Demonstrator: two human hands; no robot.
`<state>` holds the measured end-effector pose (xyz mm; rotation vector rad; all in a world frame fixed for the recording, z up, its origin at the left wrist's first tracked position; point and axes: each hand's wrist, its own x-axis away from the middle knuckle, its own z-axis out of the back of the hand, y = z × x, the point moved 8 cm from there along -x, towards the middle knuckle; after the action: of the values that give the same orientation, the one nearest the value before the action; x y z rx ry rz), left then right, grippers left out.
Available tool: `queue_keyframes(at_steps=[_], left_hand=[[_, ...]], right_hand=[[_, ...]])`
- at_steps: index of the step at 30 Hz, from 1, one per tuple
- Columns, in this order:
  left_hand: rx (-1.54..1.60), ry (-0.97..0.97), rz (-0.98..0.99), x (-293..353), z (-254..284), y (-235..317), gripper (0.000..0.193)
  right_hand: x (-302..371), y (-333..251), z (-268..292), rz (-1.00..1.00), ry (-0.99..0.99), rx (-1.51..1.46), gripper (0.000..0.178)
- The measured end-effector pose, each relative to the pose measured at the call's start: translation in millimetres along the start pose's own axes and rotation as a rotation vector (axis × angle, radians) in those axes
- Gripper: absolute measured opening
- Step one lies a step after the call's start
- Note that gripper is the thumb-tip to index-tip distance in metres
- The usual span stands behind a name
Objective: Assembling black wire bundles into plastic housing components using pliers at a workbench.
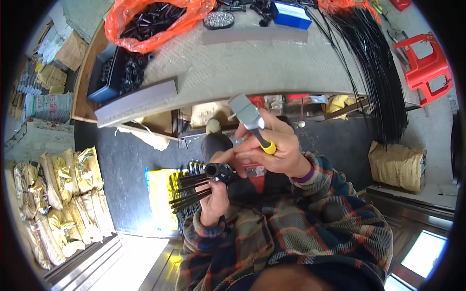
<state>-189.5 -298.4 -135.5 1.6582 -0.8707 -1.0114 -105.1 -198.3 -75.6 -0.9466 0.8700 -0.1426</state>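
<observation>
1. Table (272, 63): 1, landmark.
2. Left hand (214, 206), right hand (282, 145): 2 hands, table's near side.
3. Hammer (248, 114): 1, table's near edge.
4. Red stool (426, 73): 1 whole, right of table.
5. Blue bin (108, 88): 1, table's left end.
6. Round dish (219, 27): 1, table's far side.
7. Blue box (293, 22): 1, table's far side.

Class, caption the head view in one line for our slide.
Right grip holding a hammer, left grip holding a black tube and thin rods.

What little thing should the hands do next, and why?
Perhaps the right hand should draw the hammer slightly away from the left hand: the hands are bunched close together beside the black tubular part in the left one, so more room might keep fingers safer.
</observation>
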Motion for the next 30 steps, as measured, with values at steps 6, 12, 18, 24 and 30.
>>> queue_keyframes(at_steps=[6,12,18,24,30], left_hand=[[0.043,0.027,0.042,24.5,-14.9,14.6,0.067],[-0.129,-0.072,0.024,32.8,-40.1,29.6,0.066],[-0.123,-0.057,0.007,36.5,-51.5,33.9,0.064],[-0.030,-0.093,-0.077,41.5,-49.9,29.5,0.055],[-0.028,-0.057,-0.075,40.3,-49.6,28.7,0.053]], right_hand=[[28.1,-10.7,1.8,0.046,0.073,0.064,0.016],[51.5,-31.2,2.6,0.087,-0.005,-0.319,0.014],[57.3,-33.9,11.3,0.070,0.041,-0.339,0.013],[58.5,-38.9,9.8,0.074,0.026,-0.300,0.015],[62.4,-35.6,6.4,0.076,0.096,-0.245,0.017]])
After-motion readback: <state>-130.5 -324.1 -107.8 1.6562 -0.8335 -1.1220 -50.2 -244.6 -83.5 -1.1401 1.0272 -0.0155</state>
